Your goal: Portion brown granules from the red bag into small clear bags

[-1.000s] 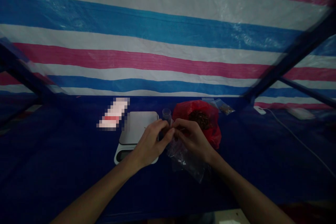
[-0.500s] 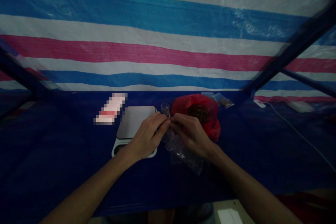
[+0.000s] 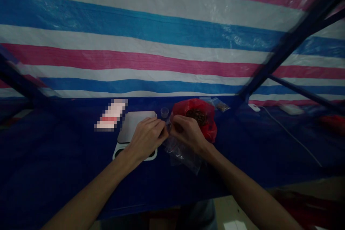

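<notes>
My left hand [image 3: 151, 133] reaches over the right side of a flat kitchen scale [image 3: 130, 124], its thumb and fingers pinched together. Close beside it, my right hand [image 3: 187, 131] is also closed in a pinch. Between the fingertips is a bit of thin clear plastic, seemingly the mouth of a clear plastic bag; my fingers hide most of it. More clear plastic bags [image 3: 185, 156] lie on the table below my hands. Just beyond the fingertips stands a small clear cup [image 3: 164, 112]. A red plastic bag [image 3: 180, 107] holding small brown pieces [image 3: 198, 116] sits behind my right hand.
Small filled clear bags [image 3: 221, 105] lie behind the red bag. A blurred-out pink and white item [image 3: 110, 115] lies left of the scale. On the right, a white plug end [image 3: 254, 107] trails a cable over the blue table [image 3: 67, 165]. Striped sheeting [image 3: 161, 57] hangs behind.
My fingertips have drawn slightly apart, with clear plastic between them. The whole view has shifted a little, so the table things appear farther left.
</notes>
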{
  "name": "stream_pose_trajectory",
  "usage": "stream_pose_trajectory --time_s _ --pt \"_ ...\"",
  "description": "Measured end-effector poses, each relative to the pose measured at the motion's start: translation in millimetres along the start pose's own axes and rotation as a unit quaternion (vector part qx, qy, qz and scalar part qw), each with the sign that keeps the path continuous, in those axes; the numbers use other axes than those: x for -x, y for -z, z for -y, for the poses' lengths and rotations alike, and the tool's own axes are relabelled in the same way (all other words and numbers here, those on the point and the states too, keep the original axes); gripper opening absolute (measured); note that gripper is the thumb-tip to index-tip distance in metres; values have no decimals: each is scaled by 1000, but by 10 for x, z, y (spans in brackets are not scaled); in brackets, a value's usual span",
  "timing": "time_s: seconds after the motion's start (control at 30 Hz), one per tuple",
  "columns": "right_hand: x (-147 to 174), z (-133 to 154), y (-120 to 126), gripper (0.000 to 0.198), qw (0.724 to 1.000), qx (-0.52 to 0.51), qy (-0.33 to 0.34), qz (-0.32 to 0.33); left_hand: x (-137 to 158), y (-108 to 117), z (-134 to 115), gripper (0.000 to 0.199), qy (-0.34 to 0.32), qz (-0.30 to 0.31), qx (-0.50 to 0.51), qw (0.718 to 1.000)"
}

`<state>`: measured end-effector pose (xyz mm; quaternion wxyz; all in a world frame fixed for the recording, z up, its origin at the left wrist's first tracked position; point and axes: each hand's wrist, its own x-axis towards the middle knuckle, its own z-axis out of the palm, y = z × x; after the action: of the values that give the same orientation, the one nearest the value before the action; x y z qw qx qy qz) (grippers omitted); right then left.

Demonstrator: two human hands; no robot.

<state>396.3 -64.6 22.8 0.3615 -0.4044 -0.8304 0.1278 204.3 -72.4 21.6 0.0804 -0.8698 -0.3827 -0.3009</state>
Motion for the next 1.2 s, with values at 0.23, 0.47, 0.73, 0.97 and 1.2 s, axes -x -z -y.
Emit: stream_pose_trajectory --time_s 0.23,0.47,0.73,0.97,1.2 --pt "-15 105 44 19 987 120 -55 -94 -49 94 -36 23 59 -55 38 996" --pt "-43 -79 136 38 913 -361 -182 -55 -49 164 -37 24 186 -86 362 910" --pt "-98 -116 54 48 817 -529 -225 50 -74 148 -7 41 206 -109 493 838" --pt "-227 -198 1077 41 910 -362 -204 -3 -27 95 9 41 196 -127 503 832" --pt "-295 -202 1618 22 976 -73 -185 87 -35 -6 7 40 210 -120 559 793"
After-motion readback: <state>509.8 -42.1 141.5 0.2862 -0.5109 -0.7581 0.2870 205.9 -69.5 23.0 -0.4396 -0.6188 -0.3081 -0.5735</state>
